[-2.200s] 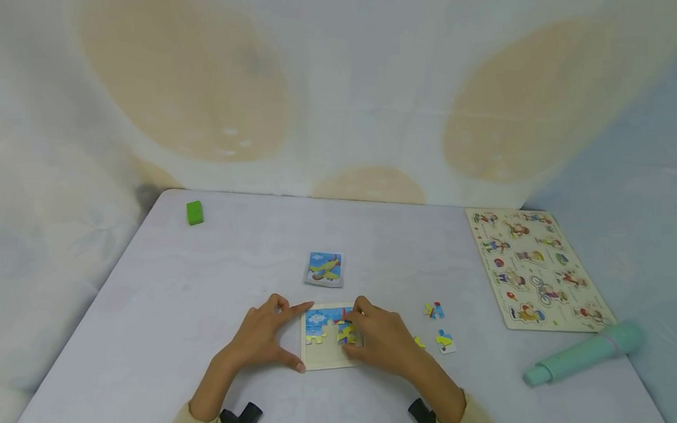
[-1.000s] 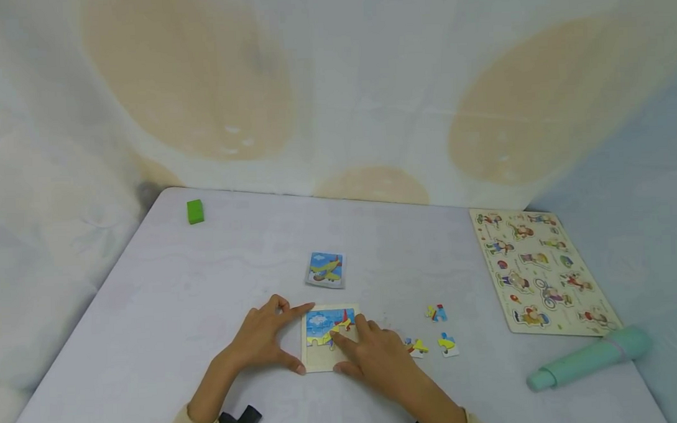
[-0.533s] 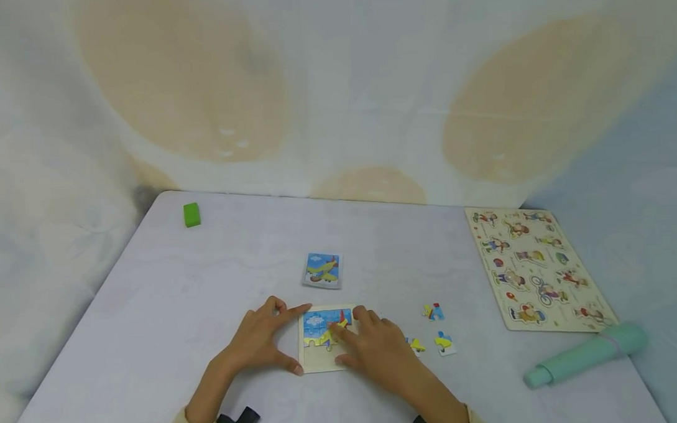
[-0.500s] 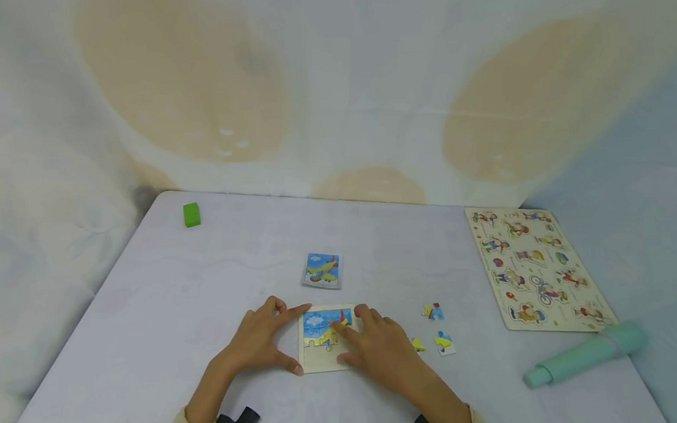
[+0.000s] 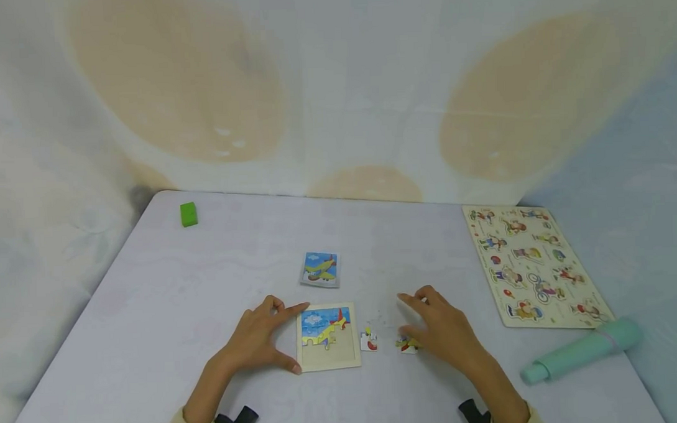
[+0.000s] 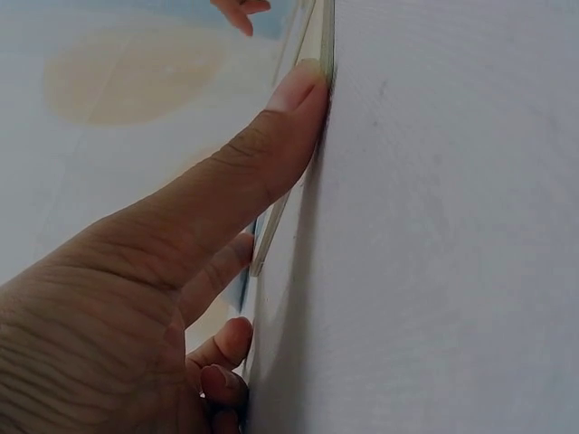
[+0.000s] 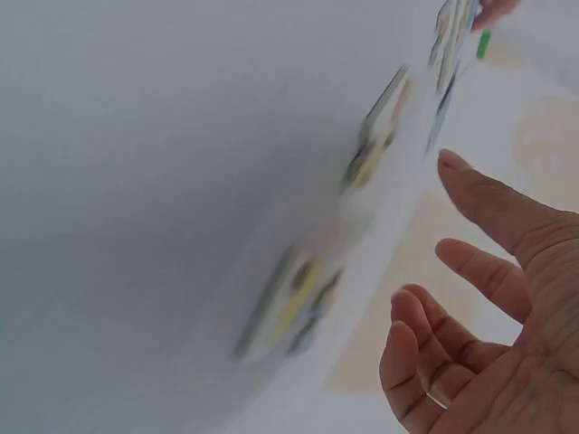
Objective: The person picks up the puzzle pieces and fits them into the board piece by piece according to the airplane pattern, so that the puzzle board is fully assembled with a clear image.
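Note:
My left hand [image 5: 254, 340] holds the left side of a small wooden puzzle tray [image 5: 330, 360], index fingertip at the far corner and thumb at the near one. Part of an airplane picture [image 5: 327, 327] fills the tray's far half; bare wood shows in the near half. My right hand [image 5: 450, 331] hovers right of the tray, its thumb and index finger apart with nothing between them. Near its thumb lies a yellow puzzle piece [image 5: 407, 344]. A white and red puzzle piece [image 5: 368, 340] lies beside the tray's right edge. The right hand hides the table beneath it.
Beyond the tray lies a picture card [image 5: 320, 269] of the same airplane. A green block [image 5: 189, 214] sits at the far left. To the right are a larger wooden figure board [image 5: 536, 267] and a rolled teal mat [image 5: 581, 350].
My right hand has lifted off the tray and moved right, over the loose pieces. The piece it pressed now lies in the tray. My left hand stays at the tray's left side.

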Available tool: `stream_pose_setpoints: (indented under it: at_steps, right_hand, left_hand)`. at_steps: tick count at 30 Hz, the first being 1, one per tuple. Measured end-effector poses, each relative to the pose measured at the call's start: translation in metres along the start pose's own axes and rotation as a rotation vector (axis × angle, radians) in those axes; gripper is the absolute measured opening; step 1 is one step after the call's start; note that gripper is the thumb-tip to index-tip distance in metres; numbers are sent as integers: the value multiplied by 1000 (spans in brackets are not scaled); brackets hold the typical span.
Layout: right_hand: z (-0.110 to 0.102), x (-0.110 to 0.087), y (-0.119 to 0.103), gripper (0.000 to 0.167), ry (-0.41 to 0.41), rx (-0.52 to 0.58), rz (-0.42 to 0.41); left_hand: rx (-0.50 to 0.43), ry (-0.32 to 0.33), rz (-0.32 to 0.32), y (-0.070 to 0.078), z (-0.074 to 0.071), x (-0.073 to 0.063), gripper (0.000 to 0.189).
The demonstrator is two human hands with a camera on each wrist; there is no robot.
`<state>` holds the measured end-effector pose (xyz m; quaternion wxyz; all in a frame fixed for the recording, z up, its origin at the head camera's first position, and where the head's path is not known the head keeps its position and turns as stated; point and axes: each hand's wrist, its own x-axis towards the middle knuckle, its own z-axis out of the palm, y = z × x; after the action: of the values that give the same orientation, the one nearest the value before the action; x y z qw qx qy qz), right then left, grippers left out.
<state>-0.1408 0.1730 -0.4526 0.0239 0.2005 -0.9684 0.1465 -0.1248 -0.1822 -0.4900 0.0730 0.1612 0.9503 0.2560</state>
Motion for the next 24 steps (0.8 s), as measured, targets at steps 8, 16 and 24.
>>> stream_pose_setpoints:
  at_steps: [8, 16, 24]
  right_hand:
    - [-6, -6, 42, 64, -58, 226, 175]
    - [-3, -7, 56, 55, -51, 292, 243]
    - [2, -9, 62, 44, -6, 356, 279]
  left_hand:
    - [8, -7, -3, -1, 0, 2, 106]
    - [13, -10, -8, -1, 1, 2, 107]
    - [3, -16, -23, 0, 0, 1, 106]
